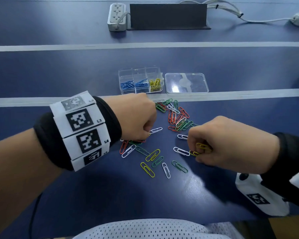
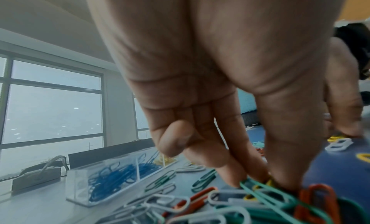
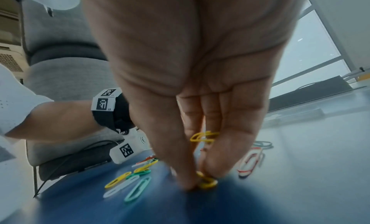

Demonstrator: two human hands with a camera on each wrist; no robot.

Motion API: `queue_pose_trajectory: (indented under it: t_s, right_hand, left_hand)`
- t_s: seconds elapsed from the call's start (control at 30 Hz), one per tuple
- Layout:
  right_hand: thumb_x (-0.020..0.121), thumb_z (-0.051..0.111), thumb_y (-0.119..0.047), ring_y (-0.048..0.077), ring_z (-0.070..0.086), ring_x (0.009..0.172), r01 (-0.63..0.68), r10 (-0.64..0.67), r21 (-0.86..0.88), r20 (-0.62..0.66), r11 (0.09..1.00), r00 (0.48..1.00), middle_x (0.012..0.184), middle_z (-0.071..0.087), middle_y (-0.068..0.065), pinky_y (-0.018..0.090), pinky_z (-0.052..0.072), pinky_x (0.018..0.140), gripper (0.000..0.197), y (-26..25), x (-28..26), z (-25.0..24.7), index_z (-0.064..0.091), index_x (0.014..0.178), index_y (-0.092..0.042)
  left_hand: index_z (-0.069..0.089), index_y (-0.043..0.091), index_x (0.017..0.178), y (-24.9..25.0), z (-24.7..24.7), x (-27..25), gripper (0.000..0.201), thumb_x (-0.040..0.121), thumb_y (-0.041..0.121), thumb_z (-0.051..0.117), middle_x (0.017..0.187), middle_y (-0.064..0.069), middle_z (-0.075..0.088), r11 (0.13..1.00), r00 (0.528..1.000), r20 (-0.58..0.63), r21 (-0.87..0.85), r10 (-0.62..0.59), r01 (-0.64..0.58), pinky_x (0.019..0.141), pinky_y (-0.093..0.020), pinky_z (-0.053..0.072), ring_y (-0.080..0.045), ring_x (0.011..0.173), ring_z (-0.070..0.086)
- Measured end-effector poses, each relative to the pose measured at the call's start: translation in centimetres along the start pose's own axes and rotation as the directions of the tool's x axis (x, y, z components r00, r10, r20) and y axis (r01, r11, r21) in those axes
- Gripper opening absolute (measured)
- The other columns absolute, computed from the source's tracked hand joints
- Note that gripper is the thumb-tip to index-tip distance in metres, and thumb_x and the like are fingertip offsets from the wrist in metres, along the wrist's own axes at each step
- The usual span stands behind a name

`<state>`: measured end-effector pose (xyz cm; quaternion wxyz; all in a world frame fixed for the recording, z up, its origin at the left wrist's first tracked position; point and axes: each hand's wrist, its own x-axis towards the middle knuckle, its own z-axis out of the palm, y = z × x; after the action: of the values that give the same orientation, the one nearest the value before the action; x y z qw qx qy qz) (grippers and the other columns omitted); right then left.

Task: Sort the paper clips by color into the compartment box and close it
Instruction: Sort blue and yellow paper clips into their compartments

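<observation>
Two hands (image 1: 138, 118) (image 1: 231, 144) — fingers (image 3: 186, 172) on yellow clips (image 3: 208, 182).

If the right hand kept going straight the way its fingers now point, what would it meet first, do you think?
The right hand points straight down; its fingertips already pinch a yellow clip that seems to lie on the table, so the tabletop comes next.

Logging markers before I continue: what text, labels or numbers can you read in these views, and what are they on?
"L3": beside a square code on the left wristband.
"L4": beside the next code down on that band.
A label by the top code on the band: too blurred to read.
Small print under a code on the band in the right wrist view: too small.
Box, lid, power strip: no readable text.
</observation>
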<state>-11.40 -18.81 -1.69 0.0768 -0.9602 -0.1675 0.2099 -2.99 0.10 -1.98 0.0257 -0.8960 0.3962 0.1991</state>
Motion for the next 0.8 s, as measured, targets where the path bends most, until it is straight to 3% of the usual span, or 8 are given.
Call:
queue_pose_trajectory:
  t_s: [0.13, 0.27, 0.33, 0.4, 0.47, 0.6, 0.7, 0.8]
  right_hand:
    - [0.078, 0.050, -0.022, 0.017, 0.043, 0.071, -0.014, 0.013, -0.019, -0.031, 1.000, 0.999, 0.062, 0.042, -0.012, 0.027, 0.039, 0.067, 0.017, -0.5, 0.0, -0.3, 0.038, 0.081, -0.033]
    - [0.077, 0.050, -0.022, 0.011, 0.045, 0.068, 0.005, -0.003, 0.044, -0.039, 0.999, 0.999, 0.065, 0.046, -0.014, 0.024, 0.037, 0.068, 0.020, -0.8, 0.1, -0.5, 0.054, 0.092, -0.034]
    - [0.076, 0.050, -0.022, 0.001, 0.047, 0.064, 0.031, -0.027, 0.114, -0.031, 0.993, 0.999, 0.067, 0.050, -0.016, 0.018, 0.036, 0.066, 0.023, -1.0, 0.6, -0.8, 0.063, 0.094, -0.031]
    - [0.077, 0.050, -0.021, -0.002, 0.050, 0.065, 0.057, -0.051, 0.181, -0.041, 0.982, 0.998, 0.075, 0.060, -0.015, 0.007, 0.035, 0.064, 0.025, -1.3, 1.1, -1.1, 0.069, 0.090, -0.029]
    - [0.077, 0.051, -0.018, 0.000, 0.054, 0.066, 0.079, -0.067, 0.222, -0.063, 0.972, 0.996, 0.079, 0.067, -0.011, 0.004, 0.036, 0.064, 0.024, -1.7, 1.7, -1.2, 0.071, 0.087, -0.028]
    - [0.077, 0.053, -0.020, 0.002, 0.052, 0.063, 0.146, -0.127, 0.183, -0.111, 0.972, 0.986, 0.073, 0.063, -0.011, 0.007, 0.038, 0.066, 0.021, -2.7, 2.6, -1.5, 0.070, 0.089, -0.024]
    - [0.078, 0.058, -0.025, 0.008, 0.054, 0.073, 0.242, -0.237, 0.072, -0.074, 0.968, 0.969, 0.078, 0.062, -0.010, 0.014, 0.037, 0.069, 0.015, -3.9, 3.1, -1.2, 0.068, 0.090, -0.023]
    - [0.080, 0.059, -0.026, 0.011, 0.051, 0.078, 0.273, -0.273, -0.001, -0.034, 0.962, 0.961, 0.080, 0.056, -0.010, 0.019, 0.038, 0.072, 0.016, -4.9, 3.8, -1.2, 0.066, 0.094, -0.026]
  left_hand:
    - [0.049, 0.023, 0.060, 0.0, 0.1, -0.4, 0.013, 0.072, 0.027, 0.051, 0.078, 0.001, 0.059, 0.999, 0.999, -0.045, -0.038, -0.012, 0.010, 0.075, -0.035, 0.054, -0.024, 0.080, 0.057]
    - [0.050, 0.023, 0.064, -0.2, -0.5, -1.1, 0.010, 0.073, 0.025, 0.054, 0.063, 0.006, 0.055, 0.979, 0.981, -0.181, -0.204, -0.064, 0.026, 0.069, -0.027, 0.048, -0.008, 0.061, 0.048]
    - [0.052, 0.025, 0.066, -0.2, -0.6, -1.6, 0.009, 0.072, 0.022, 0.057, 0.058, 0.007, 0.055, 0.939, 0.974, -0.194, -0.341, -0.118, 0.046, 0.063, -0.018, 0.044, -0.008, 0.054, 0.048]
    - [0.058, 0.028, 0.078, -0.6, -0.3, -2.1, 0.010, 0.073, 0.019, 0.057, 0.061, 0.006, 0.060, 0.894, 0.978, -0.150, -0.444, -0.143, 0.063, 0.060, -0.014, 0.042, -0.007, 0.056, 0.049]
    - [0.061, 0.030, 0.087, -1.0, 0.2, -2.6, 0.019, 0.077, 0.016, 0.055, 0.061, 0.007, 0.061, 0.860, 0.986, -0.074, -0.502, -0.149, 0.092, 0.062, -0.018, 0.044, -0.005, 0.055, 0.049]
    - [0.060, 0.026, 0.073, -1.5, 0.9, -4.0, 0.015, 0.073, 0.024, 0.045, 0.059, -0.001, 0.065, 0.790, 0.990, 0.033, -0.600, -0.134, 0.127, 0.059, -0.026, 0.049, -0.010, 0.050, 0.055]
    - [0.059, 0.024, 0.073, -1.3, 1.3, -4.9, 0.018, 0.066, 0.032, 0.044, 0.063, 0.003, 0.063, 0.806, 0.993, 0.035, -0.582, -0.109, 0.109, 0.057, -0.017, 0.042, -0.004, 0.053, 0.051]
    - [0.060, 0.026, 0.076, -0.3, 1.9, -5.4, 0.023, 0.067, 0.046, 0.055, 0.073, 0.009, 0.058, 0.929, 1.000, 0.003, -0.369, -0.008, 0.008, 0.064, -0.014, 0.039, -0.004, 0.068, 0.051]
